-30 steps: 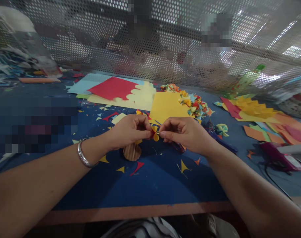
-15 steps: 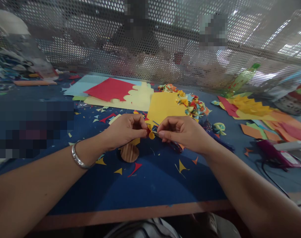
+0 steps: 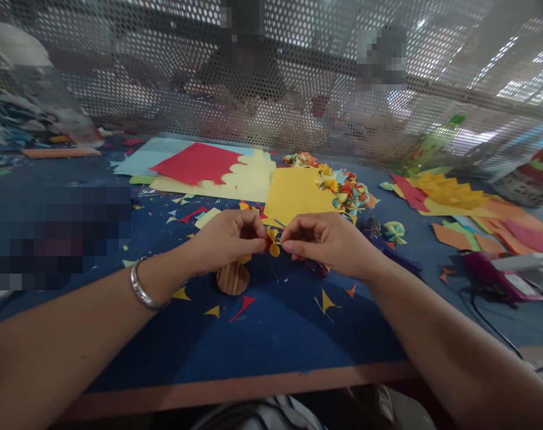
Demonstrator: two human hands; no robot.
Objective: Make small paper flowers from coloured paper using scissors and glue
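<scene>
Over the middle of the blue table, my left hand point(image 3: 227, 239) pinches a small folded paper piece point(image 3: 274, 248) between thumb and fingers. It has yellow rounded petals, with some red at my left fingertips. From the other side my right hand point(image 3: 327, 242) is closed in a pinch at its right edge, where a thin pale strip shows at the fingertips. My fingers cover part of the piece. Just below my left hand lies a round striped wooden disc point(image 3: 233, 278). Beyond both hands is a yellow paper sheet point(image 3: 289, 191) with a scalloped edge.
Red paper point(image 3: 200, 164) lies on other coloured sheets at the back. A heap of small folded paper pieces point(image 3: 354, 191) sits right of the yellow sheet. Paper scraps point(image 3: 327, 301) are scattered about. At right are a purple device point(image 3: 499, 278) and a green-capped bottle point(image 3: 437, 143).
My right fingertips have shifted slightly left, closer to the left hand. The yellow petals of the paper piece now show in a slightly different position. The table things stay put.
</scene>
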